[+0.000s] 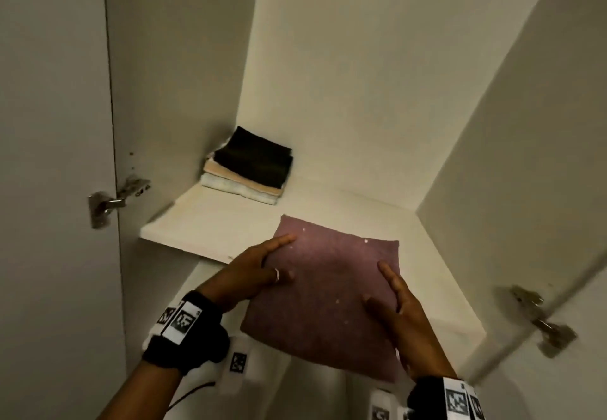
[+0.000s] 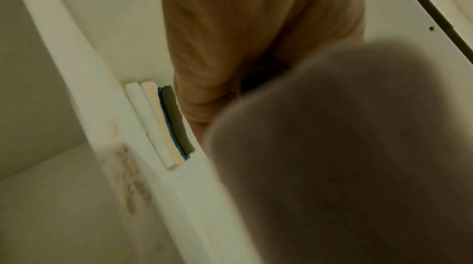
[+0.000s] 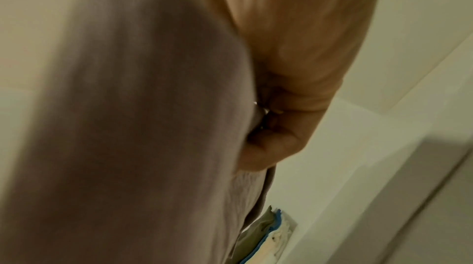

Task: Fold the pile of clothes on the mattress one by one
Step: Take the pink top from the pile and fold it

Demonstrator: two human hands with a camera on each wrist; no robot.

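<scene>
A folded mauve garment [image 1: 328, 298] with small pale specks is held flat between both hands at a white wardrobe shelf [image 1: 203, 222]. Its far half is over the shelf board and its near half sticks out past the front edge. My left hand [image 1: 259, 272] grips the left edge, thumb on top. My right hand [image 1: 397, 308] grips the right edge, thumb on top and fingers underneath. In the wrist views the blurred garment [image 2: 345, 157] [image 3: 128, 126] fills much of the picture beside each palm. I cannot tell whether the cloth touches the shelf.
A stack of folded clothes [image 1: 249, 170], dark on top of beige and white, sits at the shelf's back left. The open left door [image 1: 49, 157] and right door [image 1: 542, 157] flank the compartment, each with a metal hinge [image 1: 108, 203]. Bare shelf lies to the right of the stack.
</scene>
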